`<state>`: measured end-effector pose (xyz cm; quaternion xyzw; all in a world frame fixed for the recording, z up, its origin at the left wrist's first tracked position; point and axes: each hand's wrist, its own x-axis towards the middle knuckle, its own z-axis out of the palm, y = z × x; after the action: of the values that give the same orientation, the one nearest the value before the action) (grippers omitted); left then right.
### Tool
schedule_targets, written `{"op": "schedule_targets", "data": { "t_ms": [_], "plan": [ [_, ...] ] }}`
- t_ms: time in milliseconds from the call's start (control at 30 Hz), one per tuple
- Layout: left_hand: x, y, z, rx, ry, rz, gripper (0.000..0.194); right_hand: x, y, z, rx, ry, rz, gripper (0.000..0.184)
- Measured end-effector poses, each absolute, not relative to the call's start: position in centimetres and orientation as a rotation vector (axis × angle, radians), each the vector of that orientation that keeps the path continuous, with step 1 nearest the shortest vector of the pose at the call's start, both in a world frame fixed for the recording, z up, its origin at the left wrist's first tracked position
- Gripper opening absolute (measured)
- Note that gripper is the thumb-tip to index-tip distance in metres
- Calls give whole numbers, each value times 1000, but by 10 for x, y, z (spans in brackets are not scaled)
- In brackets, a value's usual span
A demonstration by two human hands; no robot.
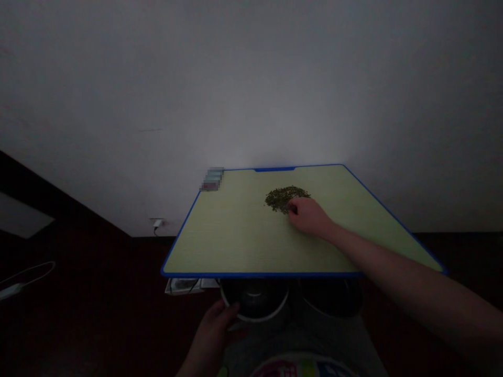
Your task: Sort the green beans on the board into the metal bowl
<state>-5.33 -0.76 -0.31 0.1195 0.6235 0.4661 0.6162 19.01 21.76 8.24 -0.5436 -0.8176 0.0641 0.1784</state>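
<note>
A loose pile of small greenish-brown grains or beans is spread on a pale yellow-green table with a blue edge. At the pile's near right side is my right hand, its fingers pinched together; what they hold, if anything, is too small to tell. Below the table's front edge my left hand grips the left rim of a dark bowl with a pale rim, thumb over the edge. The bowl's far side is hidden under the tabletop.
Another dark round container is partly visible below the table, right of the bowl. A pixelated item lies at the table's far left corner. The table's back meets a grey wall, which has a plugged-in charger at left.
</note>
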Motion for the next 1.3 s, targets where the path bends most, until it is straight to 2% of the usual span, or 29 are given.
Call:
{"op": "schedule_targets", "data": {
  "t_ms": [1300],
  "plan": [
    [-49, -5, -6, 287, 1389, 1107, 36, 180, 224, 83, -1528, -2307, 234, 16]
  ]
}}
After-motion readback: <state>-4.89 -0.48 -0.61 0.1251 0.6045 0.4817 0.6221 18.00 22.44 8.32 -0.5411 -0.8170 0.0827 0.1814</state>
